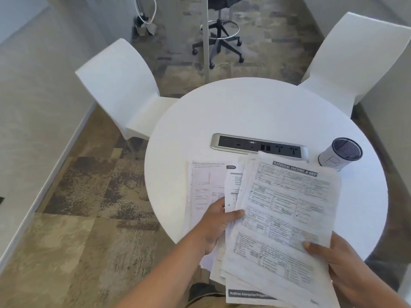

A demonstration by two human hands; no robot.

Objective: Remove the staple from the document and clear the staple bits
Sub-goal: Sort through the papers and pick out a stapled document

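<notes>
Fingers [235, 213] of the left hand [214, 227] are closed on the left edge of a loose stack of papers [287, 221], thumb laid on top of the upper sheets, the remaining digits hidden beneath. The right hand [340, 263] grips the stack at its lower right corner, thumb pressed on the top sheet, other digits under the paper. The stack is held fanned and tilted, partly above the near edge of the tabletop [255, 112] and partly over the person's lap. The top sheet is printed with boxed tables under a dark header band; print is too blurred to be read reliably. A lower sheet with a dark footer strip [251, 294] projects at the bottom of the fan. No staple can be made out at this resolution; which sheets are bound together cannot be told.

A further document [208, 185], pinkish, with ruled forms, lies flat on the tabletop to the left, partly covered by the held stack and the left hand. Just beyond the papers, a silver power and data strip [258, 146] is recessed in the round white tabletop. To its right, near the stack's upper corner, a small cylindrical container [339, 154] with a dark mesh top is seen tilted toward the camera. Two white chairs [117, 85] stand at the far left and far right of the table. A black wheeled stool [219, 38] stands on the patterned carpet farther back.
</notes>
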